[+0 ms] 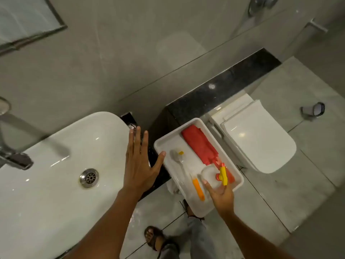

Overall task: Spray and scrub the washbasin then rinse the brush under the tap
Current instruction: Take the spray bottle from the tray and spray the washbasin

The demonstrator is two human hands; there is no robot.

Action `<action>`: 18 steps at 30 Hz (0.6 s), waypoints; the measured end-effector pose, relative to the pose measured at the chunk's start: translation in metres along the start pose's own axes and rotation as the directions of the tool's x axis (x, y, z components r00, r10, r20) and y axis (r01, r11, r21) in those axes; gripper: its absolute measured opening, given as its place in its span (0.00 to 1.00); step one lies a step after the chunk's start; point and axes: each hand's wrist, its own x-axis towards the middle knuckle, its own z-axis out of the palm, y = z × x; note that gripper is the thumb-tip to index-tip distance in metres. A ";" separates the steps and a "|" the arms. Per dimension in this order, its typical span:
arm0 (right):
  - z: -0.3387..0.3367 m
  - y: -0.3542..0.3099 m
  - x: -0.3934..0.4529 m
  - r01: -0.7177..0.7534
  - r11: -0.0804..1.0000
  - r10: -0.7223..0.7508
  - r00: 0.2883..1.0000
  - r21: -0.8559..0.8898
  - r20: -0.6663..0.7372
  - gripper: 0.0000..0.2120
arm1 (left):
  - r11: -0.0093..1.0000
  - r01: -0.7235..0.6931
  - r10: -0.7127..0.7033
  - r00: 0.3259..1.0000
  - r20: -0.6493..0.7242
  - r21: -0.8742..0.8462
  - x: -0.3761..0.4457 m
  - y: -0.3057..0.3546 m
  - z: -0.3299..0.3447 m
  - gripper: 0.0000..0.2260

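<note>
Right hand (221, 193) grip closes around spray bottle (214, 175) in tray (197, 210); left hand (139, 165) spread flat.

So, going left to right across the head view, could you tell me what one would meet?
Tap → washbasin drain → left hand → brush → spray bottle → toilet.

the left hand (139, 163) hovers flat, fingers spread, over the right rim of the white washbasin (56, 165). the right hand (221, 193) wraps the clear spray bottle (211, 174) in a white tray (164, 144) beside a brush (179, 159) and red cloth (199, 146).
</note>
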 end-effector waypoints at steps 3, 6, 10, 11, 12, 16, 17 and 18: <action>0.014 -0.013 0.013 0.094 0.988 -0.083 0.992 0.125 -0.091 0.39 | 0.999 0.030 -0.030 1.000 0.002 0.040 0.000 0.001 -0.001 0.41; 0.030 -0.021 0.031 0.218 0.960 -0.181 0.962 0.175 -0.204 0.32 | 0.997 0.039 -0.039 0.999 0.001 0.059 0.000 0.003 0.000 0.41; 0.036 -0.027 0.050 0.246 0.958 -0.188 0.928 0.150 -0.322 0.22 | 0.997 0.028 -0.029 1.000 0.005 0.075 0.000 0.001 0.000 0.41; 0.036 -0.027 0.053 0.245 0.956 -0.179 0.923 0.162 -0.341 0.15 | 0.997 0.030 -0.031 1.000 0.005 0.071 0.001 0.001 -0.001 0.41; 0.036 -0.029 0.052 0.243 0.954 -0.171 0.921 0.176 -0.349 0.09 | 0.997 0.031 -0.032 0.999 0.006 0.069 0.001 0.001 -0.001 0.41; 0.031 -0.030 0.049 0.115 0.947 -0.023 0.956 0.301 -0.293 0.17 | 0.996 0.048 -0.050 0.999 0.020 0.076 0.002 0.003 -0.001 0.41; 0.030 -0.029 0.049 0.102 0.948 -0.013 0.960 0.303 -0.281 0.17 | 0.996 0.046 -0.048 0.999 0.017 0.079 0.002 0.002 0.000 0.41; 0.029 -0.030 0.047 0.106 0.952 -0.028 0.964 0.288 -0.263 0.15 | 0.996 0.043 -0.044 0.999 0.013 0.079 0.002 0.001 0.000 0.41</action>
